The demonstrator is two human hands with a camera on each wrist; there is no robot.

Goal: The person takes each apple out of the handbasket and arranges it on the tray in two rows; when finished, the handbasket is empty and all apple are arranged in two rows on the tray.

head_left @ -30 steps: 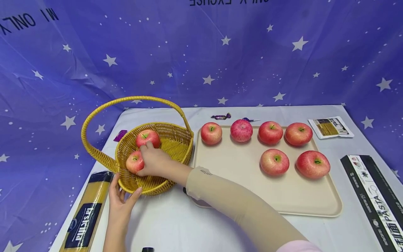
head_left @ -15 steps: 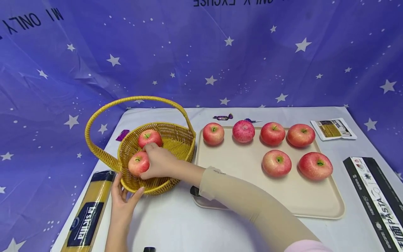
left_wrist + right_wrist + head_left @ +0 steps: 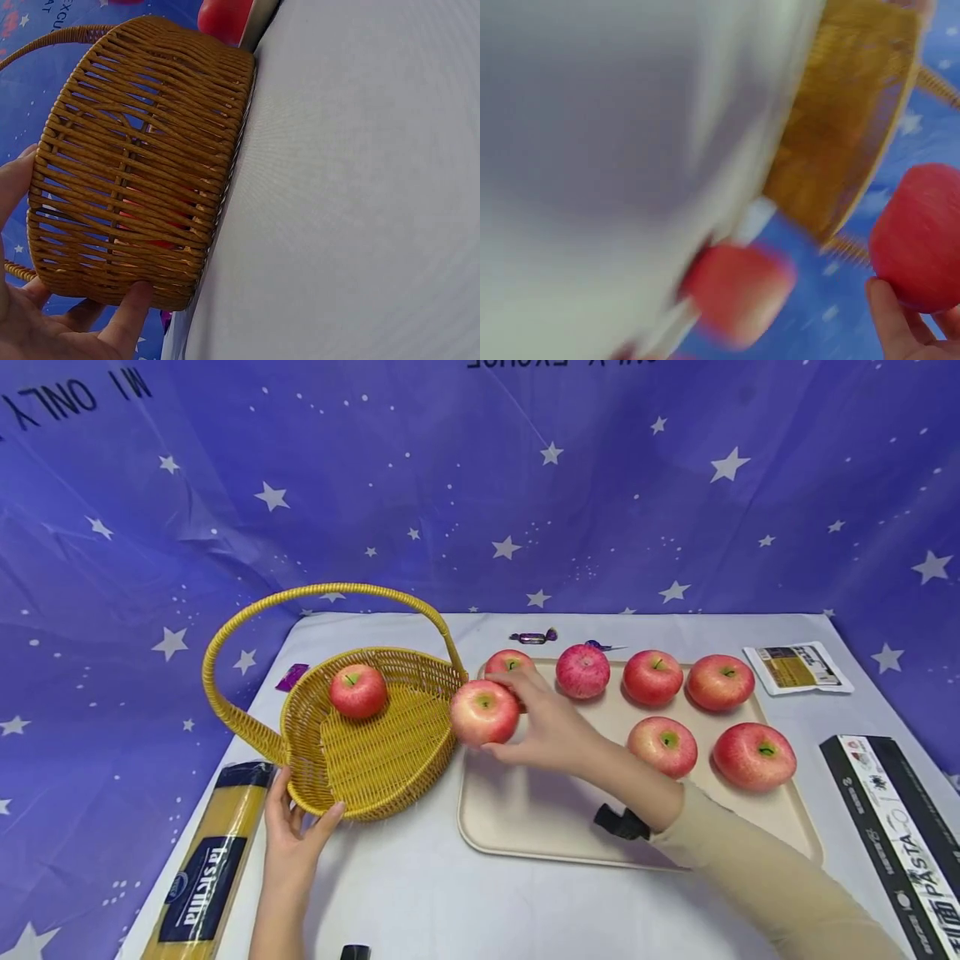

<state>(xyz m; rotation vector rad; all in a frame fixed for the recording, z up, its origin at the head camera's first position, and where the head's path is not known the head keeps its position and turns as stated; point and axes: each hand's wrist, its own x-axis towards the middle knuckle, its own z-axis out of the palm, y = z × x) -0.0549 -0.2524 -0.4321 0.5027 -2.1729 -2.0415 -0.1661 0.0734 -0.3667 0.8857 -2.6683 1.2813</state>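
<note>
My right hand (image 3: 551, 727) grips a red apple (image 3: 483, 713) above the tray's left edge, just right of the yellow wicker basket (image 3: 382, 768). In the right wrist view the same apple (image 3: 922, 240) sits between the fingers and thumb. One red apple (image 3: 358, 692) lies inside the basket near its back left. My left hand (image 3: 288, 839) holds the basket's front left side, its thumb at the front. The left wrist view shows the left hand (image 3: 45, 330) against the woven wall. Several apples stand on the beige tray (image 3: 525, 827); the held one partly covers the back left apple (image 3: 510, 662).
A pasta pack (image 3: 206, 868) lies left of the basket, and a black pasta box (image 3: 892, 843) on the far right. Behind the tray are wrapped candies (image 3: 534, 637); a white packet (image 3: 798, 667) is at the back right. A starry blue cloth (image 3: 480, 485) hangs behind.
My right hand has lifted one apple out of the basket and carried it right, over the tray's left edge. The left hand stays at the basket's side.
</note>
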